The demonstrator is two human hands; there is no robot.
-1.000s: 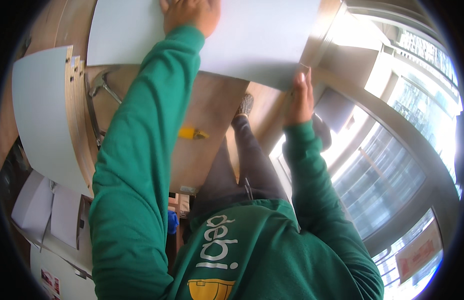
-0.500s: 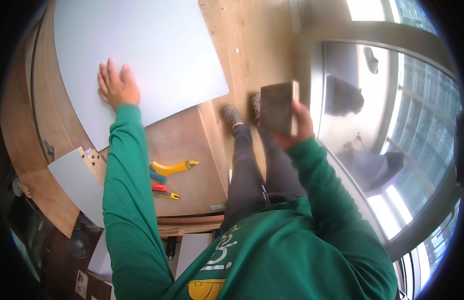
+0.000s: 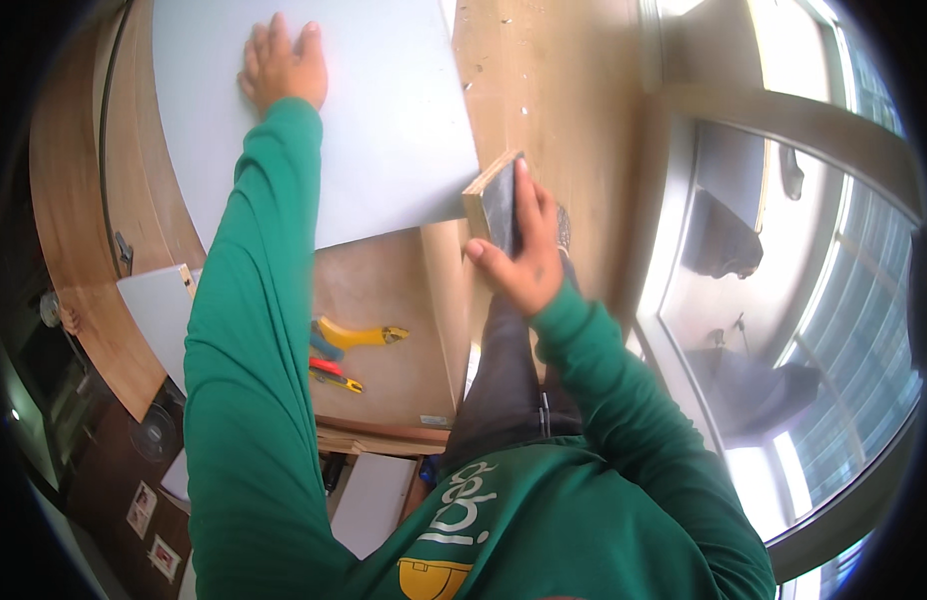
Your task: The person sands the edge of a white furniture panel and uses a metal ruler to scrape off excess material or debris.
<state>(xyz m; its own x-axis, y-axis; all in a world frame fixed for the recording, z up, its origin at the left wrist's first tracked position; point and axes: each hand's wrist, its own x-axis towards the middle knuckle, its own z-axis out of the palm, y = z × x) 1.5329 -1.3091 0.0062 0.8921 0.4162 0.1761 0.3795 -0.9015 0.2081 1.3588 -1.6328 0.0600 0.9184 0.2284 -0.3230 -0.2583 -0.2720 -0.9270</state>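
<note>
My left hand [image 3: 284, 68] lies flat on a large white panel [image 3: 384, 140], with its fingers stretched out and the palm down. In my right hand [image 3: 529, 250] is a plywood sanding block [image 3: 499, 210] with a dark grey face. The thumb presses one side of it and the fingers lie along the other. The block is tilted, close beside the panel's right-hand corner; whether it touches the edge I cannot tell. Under the panel is a brown wooden surface [image 3: 374, 280] with a light wooden edge.
On the wooden surface lie a yellow-handled tool [image 3: 359, 333] and a red and yellow cutter [image 3: 336, 375]. A smaller white board [image 3: 156, 310] stands left of my forearm. To the right is a framed window [image 3: 674, 260]. Bits of debris [image 3: 524, 110] dot the wooden floor.
My right hand has brought the sanding block leftward to the panel's corner and turned it edge-on. My left hand stays flat on the panel, now farther up in view, as the view has shifted.
</note>
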